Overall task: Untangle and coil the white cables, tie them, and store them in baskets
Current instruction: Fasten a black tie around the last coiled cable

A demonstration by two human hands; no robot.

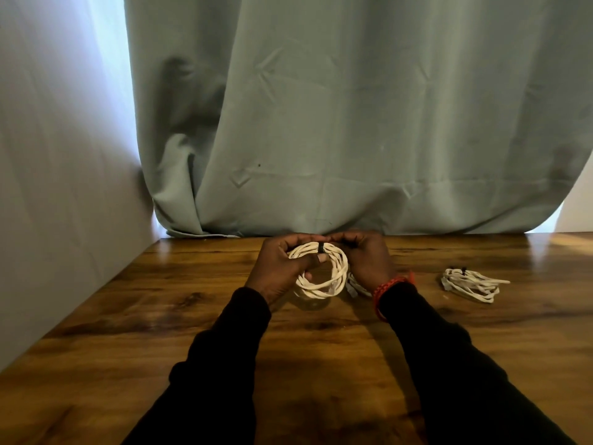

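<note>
A grey-green curtain [353,123] hangs behind a dark wooden bench [160,316]. Above its far middle, both hands hold a coiled white cable [324,277] upright. The left hand [282,268] grips the coil's left side, thumb across the loops. The right hand [365,258] pinches near a black tie [320,248] wrapped round the coil's top. Another tied cable bundle [471,284] lies on the bench to the right.

- Long black fabric sleeves [455,358] cover both arms down to the wrists, loose and softly creased along the forearms.
- A braided orange-red cord bracelet [390,285] circles the right wrist, just above the cuff.
- The left hand [282,268] and right hand [369,261] are bare, ungloved.
</note>
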